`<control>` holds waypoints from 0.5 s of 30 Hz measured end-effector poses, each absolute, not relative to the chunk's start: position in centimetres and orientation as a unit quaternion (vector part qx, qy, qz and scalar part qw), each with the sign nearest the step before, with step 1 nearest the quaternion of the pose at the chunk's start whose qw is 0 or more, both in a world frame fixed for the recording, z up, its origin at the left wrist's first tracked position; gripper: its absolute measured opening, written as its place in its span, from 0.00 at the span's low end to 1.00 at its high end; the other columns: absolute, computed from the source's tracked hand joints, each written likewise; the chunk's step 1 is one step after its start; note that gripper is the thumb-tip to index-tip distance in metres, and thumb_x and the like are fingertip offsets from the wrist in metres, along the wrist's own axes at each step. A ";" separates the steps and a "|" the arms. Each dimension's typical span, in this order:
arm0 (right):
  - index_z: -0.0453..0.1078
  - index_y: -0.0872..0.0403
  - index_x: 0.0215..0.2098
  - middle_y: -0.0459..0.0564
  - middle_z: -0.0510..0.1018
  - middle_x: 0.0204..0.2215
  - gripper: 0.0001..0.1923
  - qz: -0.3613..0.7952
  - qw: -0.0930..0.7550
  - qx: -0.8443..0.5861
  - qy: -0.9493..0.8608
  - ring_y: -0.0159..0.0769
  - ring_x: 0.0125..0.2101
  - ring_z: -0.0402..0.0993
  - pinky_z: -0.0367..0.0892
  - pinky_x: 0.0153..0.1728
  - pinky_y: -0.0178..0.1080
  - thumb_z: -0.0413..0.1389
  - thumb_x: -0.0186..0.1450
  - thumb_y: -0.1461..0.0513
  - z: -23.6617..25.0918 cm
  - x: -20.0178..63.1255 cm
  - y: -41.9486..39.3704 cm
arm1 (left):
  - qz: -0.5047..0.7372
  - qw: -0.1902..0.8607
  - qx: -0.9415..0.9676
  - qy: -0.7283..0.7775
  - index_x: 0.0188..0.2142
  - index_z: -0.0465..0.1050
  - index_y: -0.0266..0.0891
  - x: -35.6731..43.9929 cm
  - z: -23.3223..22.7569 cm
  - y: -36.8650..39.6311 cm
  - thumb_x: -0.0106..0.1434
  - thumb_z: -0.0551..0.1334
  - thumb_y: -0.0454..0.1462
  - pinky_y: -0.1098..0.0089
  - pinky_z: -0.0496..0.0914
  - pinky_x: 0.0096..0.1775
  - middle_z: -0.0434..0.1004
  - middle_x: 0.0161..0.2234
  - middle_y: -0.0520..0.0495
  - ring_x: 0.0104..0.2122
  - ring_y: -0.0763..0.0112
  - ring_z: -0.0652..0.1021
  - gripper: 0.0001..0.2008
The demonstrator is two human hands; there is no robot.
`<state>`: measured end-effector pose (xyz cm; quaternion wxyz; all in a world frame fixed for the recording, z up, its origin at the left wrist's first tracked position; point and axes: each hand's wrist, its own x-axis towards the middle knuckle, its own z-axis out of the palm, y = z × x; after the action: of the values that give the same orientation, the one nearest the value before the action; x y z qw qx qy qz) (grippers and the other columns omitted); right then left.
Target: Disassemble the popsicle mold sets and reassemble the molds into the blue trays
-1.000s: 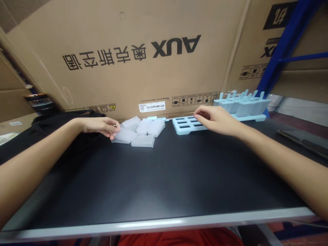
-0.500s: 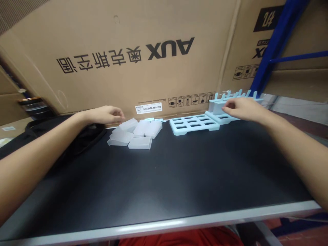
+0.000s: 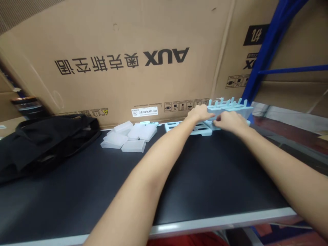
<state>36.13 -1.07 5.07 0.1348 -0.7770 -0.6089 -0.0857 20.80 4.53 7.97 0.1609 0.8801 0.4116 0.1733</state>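
Black tabletop (image 3: 179, 177), filled popsicle mold (image 3: 230, 108) between both hands' fingers (image 3: 208, 116).

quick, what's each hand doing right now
Left hand: on the left end of the filled popsicle mould set, fingers curled; firm grip cannot be told.
Right hand: against its front, likewise.

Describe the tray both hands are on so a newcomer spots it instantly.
Follow the AUX carton right to the blue rack post. At its foot stands the filled mould tray; unlike the empty tray beside it, stick handles rise from it.
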 end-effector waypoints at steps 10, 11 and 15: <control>0.79 0.55 0.39 0.63 0.81 0.36 0.20 -0.126 -0.038 -0.741 -0.658 0.54 0.38 0.78 0.67 0.37 0.46 0.57 0.58 0.49 6.0 34.2 -1.2 | 0.186 0.188 0.834 0.484 0.52 0.73 0.41 23.3 4.7 5.9 0.60 0.66 0.53 0.57 0.70 0.53 0.71 0.59 0.35 0.58 0.48 0.73 0.26; 0.79 0.55 0.39 0.62 0.81 0.36 0.21 -0.128 -0.044 -0.740 -0.659 0.53 0.39 0.78 0.67 0.38 0.46 0.57 0.58 0.49 6.0 34.2 -1.2 | 0.186 0.186 0.832 0.489 0.51 0.74 0.42 23.4 4.6 5.9 0.60 0.66 0.52 0.58 0.70 0.53 0.72 0.59 0.36 0.58 0.49 0.74 0.25; 0.79 0.56 0.41 0.63 0.81 0.38 0.22 -0.137 -0.065 -0.736 -0.660 0.52 0.40 0.78 0.67 0.38 0.45 0.56 0.60 0.48 6.0 34.5 -0.8 | 0.197 0.169 0.829 0.494 0.51 0.74 0.44 23.6 4.4 5.8 0.64 0.64 0.49 0.57 0.70 0.53 0.73 0.58 0.38 0.57 0.51 0.75 0.20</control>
<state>34.46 -0.85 5.98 -0.0653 -0.7357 -0.6601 -0.1374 23.65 5.76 4.41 0.1695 0.8295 0.4944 0.1971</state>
